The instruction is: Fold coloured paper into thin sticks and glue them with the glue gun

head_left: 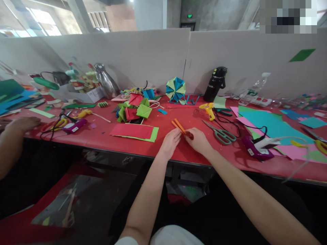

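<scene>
Over the front part of the red table my left hand [170,144] and my right hand [199,140] meet at a narrow folded piece of orange paper [179,125]. Two slim orange ends stick out beyond the fingers, slightly spread and pointing away from me. My right fingers pinch its near part, and my left fingers close on its left side. Part of the paper is hidden by the hands. To the left lies a stack of red paper [131,130] over light green sheets [154,134]. Grey-green scissors [224,136] rest right of my right hand.
Behind are folded green and red paper pieces [144,111], a blue-green paper wheel [175,89], a yellow glue gun [209,109] and a black bottle [215,85]. Coloured sheets [268,124] and a purple power block [257,148] lie right. Another person's hand [24,124] is far left.
</scene>
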Motion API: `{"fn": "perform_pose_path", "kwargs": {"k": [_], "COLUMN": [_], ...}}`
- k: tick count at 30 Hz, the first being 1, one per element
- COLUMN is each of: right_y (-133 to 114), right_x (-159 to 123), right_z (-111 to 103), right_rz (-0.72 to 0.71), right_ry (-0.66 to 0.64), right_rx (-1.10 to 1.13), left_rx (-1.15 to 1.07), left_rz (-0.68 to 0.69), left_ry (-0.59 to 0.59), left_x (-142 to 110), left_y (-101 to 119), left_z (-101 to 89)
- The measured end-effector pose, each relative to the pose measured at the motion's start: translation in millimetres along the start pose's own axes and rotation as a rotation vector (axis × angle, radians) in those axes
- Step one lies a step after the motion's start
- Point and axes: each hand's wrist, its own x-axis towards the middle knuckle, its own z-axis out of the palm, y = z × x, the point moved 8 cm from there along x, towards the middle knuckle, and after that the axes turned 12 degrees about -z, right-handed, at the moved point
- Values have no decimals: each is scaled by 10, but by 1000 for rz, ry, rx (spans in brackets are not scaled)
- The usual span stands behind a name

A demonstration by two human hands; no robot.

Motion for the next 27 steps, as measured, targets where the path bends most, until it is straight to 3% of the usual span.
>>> {"fn": "perform_pose_path", "kwargs": {"k": [3, 9, 14, 18, 22, 25, 27], "right_y": [113, 397, 639, 756, 521, 181, 42], "right_x": [-44, -114, -218, -257, -132, -7, 19], "right_z": [-87, -300, -523, -711, -704, -536, -434], "right_rz": [5, 104, 231, 305, 225, 91, 77], "right_ry": [-26, -46, -6, 101, 169, 164, 129], "right_rx": [-94, -195, -150, -69, 124, 630, 838], "left_rx": [109, 600, 613, 560, 558, 540, 537], "left_rz": [85, 262, 289, 277, 304, 315, 310], "left_ry": [5, -60, -14, 5, 16, 5, -13], "left_x": [-74, -329, -329, -312, -323, -313, -310], "left_y": [22, 165, 244, 257, 252, 225, 202], "left_z": [-12, 50, -71, -99, -66, -53, -43]}}
